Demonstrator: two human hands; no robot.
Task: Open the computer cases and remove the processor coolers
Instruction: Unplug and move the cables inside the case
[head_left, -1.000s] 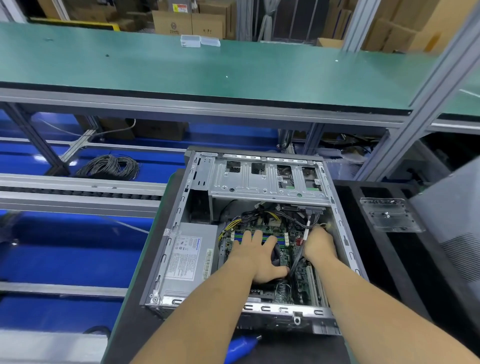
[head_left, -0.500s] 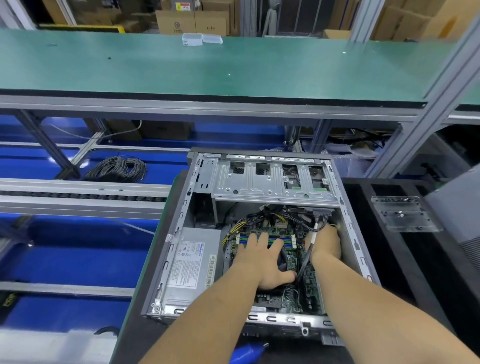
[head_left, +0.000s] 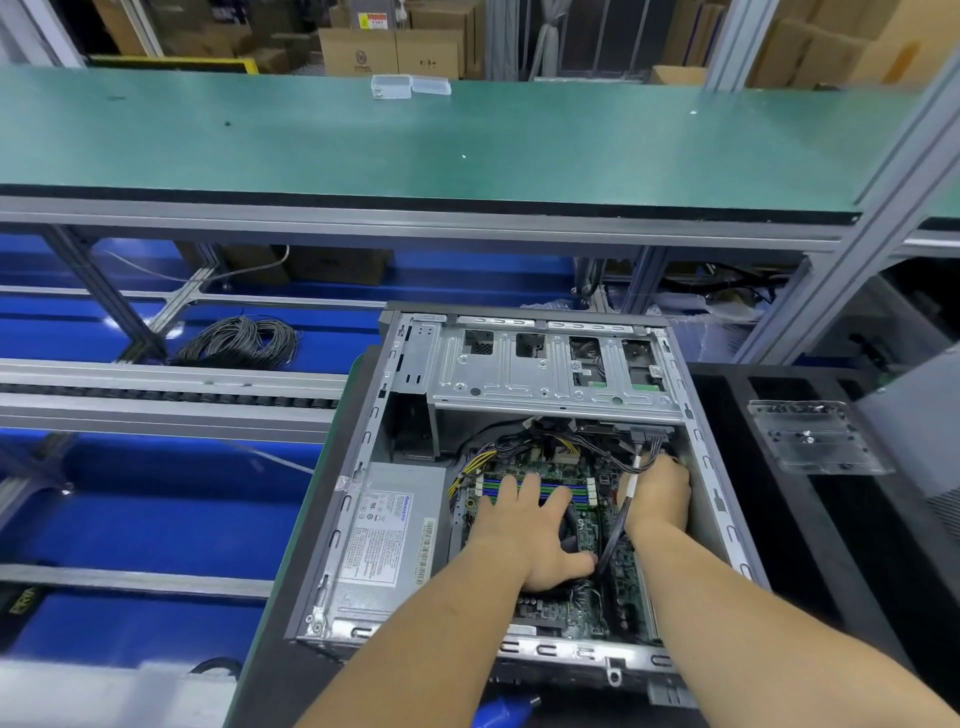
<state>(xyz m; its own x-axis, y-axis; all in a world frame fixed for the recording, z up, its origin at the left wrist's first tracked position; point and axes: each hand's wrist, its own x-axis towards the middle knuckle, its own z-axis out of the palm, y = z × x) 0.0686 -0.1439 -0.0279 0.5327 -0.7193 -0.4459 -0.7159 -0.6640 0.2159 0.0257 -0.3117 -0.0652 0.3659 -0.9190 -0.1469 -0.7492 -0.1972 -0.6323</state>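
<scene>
Both hands inside one open computer case (head_left: 717, 499). Left hand (head_left: 530, 540): fingers spread and straight, palm down over the dark processor cooler (head_left: 569, 525), which shows only as a black patch between fingers and thumb. Fingertips reach the row of blue and green memory slots (head_left: 540, 491). Right hand (head_left: 657, 493): fingers curled down at the cable bundle (head_left: 597, 447) by the case's right wall; whether they grip a connector or hold nothing, cannot tell. The hands are apart, with one grey cable (head_left: 615, 535) running between them.

Left of the left hand: one grey power supply (head_left: 384, 540), label up, in the case's left bay. Beyond both hands: one metal drive cage (head_left: 550, 374) with four cut-out openings. Motherboard (head_left: 582, 618) visible under and between the forearms.

The case lies on its side on the dark counter (head_left: 270, 675). Right of the right hand, outside the case: one clear plastic plate (head_left: 810, 436) on a black tray (head_left: 779, 519). Far left: one coil of black cable (head_left: 241, 340) on a blue shelf. Beyond, on the green conveyor belt (head_left: 467, 140): two clear plastic boxes (head_left: 410, 85), touching.
</scene>
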